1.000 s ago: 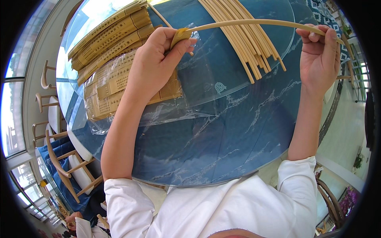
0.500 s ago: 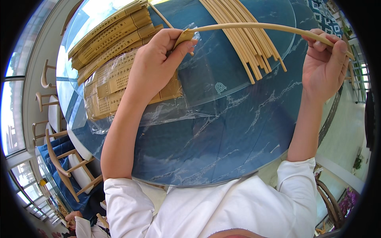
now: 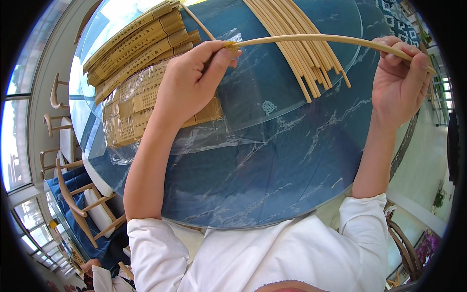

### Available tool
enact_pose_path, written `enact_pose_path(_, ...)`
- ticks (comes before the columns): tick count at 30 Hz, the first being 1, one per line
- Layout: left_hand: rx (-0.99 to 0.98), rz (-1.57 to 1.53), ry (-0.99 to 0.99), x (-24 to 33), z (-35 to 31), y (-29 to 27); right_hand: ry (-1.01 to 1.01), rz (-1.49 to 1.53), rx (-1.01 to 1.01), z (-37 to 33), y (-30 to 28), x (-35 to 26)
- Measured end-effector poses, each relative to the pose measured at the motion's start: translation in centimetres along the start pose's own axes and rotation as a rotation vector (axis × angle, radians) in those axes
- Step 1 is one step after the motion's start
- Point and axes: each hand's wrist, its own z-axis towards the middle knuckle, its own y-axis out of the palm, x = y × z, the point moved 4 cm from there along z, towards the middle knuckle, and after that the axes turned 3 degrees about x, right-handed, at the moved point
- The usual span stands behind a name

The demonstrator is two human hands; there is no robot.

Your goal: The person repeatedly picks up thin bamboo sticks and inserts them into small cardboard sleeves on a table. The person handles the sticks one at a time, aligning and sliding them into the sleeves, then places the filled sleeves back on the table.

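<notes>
A long pale wooden chopstick spans the space above the table, held at both ends. My left hand is closed on its left end, pinching a small gold paper sleeve around the tip; the fingers hide most of the sleeve. My right hand grips the opposite end between thumb and fingers. Beyond the chopstick lies a bundle of similar chopsticks. To the left are fanned stacks of printed gold paper sleeves, and nearer me more sleeves inside a clear plastic bag.
The round table has a blue marbled top, with a raised glass turntable on it. Another thin stick lies beside the sleeve stacks. Wooden chairs stand at left; part of another person shows at lower left.
The sleeve at the chopstick's left end now shows less and is more covered by my left fingers. Both hands and the chopstick have shifted only slightly.
</notes>
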Motion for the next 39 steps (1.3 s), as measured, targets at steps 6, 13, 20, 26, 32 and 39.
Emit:
enact_pose_path(6, 0.023, -0.033, -0.012, -0.4, -0.1, 0.1, 0.002, -0.022, 0.022, -0.1, -0.2, 0.1)
enact_pose_path(13, -0.033, 0.004, -0.043, -0.1, -0.1, 0.2, 0.054, -0.093, 0.098, -0.6, -0.7, 0.1)
enact_pose_path(20, -0.006, 0.066, 0.022, 0.0, -0.2, 0.4, 0.015, 0.019, 0.080, -0.3, 0.4, 0.2)
enact_pose_path(26, -0.015, 0.122, 0.015, -0.1, -0.1, 0.4, 0.003, -0.019, 0.069, -0.2, 0.0, 0.1)
enact_pose_path(32, -0.001, 0.152, 0.013, 0.0, -0.1, 0.3, -0.012, -0.038, 0.032, -0.1, -0.2, -0.1)
enact_pose_path(39, 0.008, 0.143, 0.022, 0.2, -0.2, 0.3, -0.026, -0.051, -0.014, 0.0, -0.4, -0.1)
